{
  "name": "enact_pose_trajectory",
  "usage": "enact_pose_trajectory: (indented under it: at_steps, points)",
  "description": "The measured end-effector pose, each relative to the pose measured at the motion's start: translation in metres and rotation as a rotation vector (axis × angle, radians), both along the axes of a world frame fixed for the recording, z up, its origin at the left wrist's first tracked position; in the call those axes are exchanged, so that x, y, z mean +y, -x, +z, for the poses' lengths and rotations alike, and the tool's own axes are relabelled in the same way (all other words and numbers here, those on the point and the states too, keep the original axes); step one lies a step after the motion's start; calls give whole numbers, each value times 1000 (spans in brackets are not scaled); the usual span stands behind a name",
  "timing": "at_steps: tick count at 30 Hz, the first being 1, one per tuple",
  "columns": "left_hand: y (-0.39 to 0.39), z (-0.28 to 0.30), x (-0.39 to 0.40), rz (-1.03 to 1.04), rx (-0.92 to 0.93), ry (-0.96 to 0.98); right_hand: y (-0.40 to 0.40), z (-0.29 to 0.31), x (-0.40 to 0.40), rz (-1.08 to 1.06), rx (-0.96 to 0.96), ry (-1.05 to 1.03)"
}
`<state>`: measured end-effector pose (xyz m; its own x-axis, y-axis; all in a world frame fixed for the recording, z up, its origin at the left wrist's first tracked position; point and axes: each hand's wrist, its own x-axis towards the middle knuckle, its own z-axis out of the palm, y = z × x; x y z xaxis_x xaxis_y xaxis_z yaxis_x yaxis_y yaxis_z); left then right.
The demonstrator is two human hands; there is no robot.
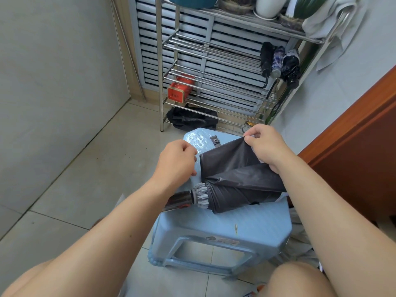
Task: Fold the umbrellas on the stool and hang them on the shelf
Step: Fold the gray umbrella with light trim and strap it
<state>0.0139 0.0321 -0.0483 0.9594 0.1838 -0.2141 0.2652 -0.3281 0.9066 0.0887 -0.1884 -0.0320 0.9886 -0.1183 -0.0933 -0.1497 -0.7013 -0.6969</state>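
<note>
Both forearms fill the bottom of my view, reaching down to the stool (252, 228), where a grey umbrella (240, 185) lies on its side, handle (180, 200) pointing left past the seat edge. My right hand (265, 146) pinches a loose flap of the canopy and lifts it clear of the bundle; the fingers are curled tight on the fabric. My left hand (177, 163) sits just beside the near edge of the canopy with fingers curled in, and I cannot tell whether it grips cloth or nothing. A strap (216, 139) with a snap lies on the stool beyond the fabric, undone. On the shelf (214, 86) three folded umbrellas (278, 61) already hang at the right end, so I judge most of the work done. This one looks like the last on the stool: its ribs are collapsed, but the canopy is still loose, so wrapping it, snapping the strap and hanging it remain.
</note>
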Motion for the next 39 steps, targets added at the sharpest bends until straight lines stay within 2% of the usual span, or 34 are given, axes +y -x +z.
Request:
enact_pose_trajectory:
  at_steps: [3,6,8,14,18,20,22,24,27,29,33,37,39]
  points:
    - [0,6,1,-33,33,84,0,0,0,0,0,9]
    - [5,4,-5,-166,5,-62,0,1,1,-4,-4,6]
    - [3,-2,-7,-131,-49,-138,0,2,1,0,-9,8]
    - [0,-5,-6,-3,-7,-51,-2,0,0,-16,-6,-13]
    - [-1,-5,0,184,6,59,-3,-1,-1,-93,-21,-55]
    - [2,5,3,151,-4,110,-1,6,-3,-134,-84,-122]
    - [7,18,4,18,-46,135,3,18,-8,-112,-165,-120]
    - [18,32,6,-142,-93,83,13,32,-14,-48,-215,-65]
    - [37,39,11,-302,-105,-107,34,41,-23,31,-207,-16]
    - [49,37,10,-360,-91,-195,54,40,-28,-9,-224,57]
    - [61,32,3,-317,-103,-201,102,28,-44,-216,-307,75]
    - [68,21,-6,-266,-162,-300,132,21,-53,-167,-161,14]
    - [70,18,-10,-223,-214,-291,139,25,-54,-131,-136,-32]
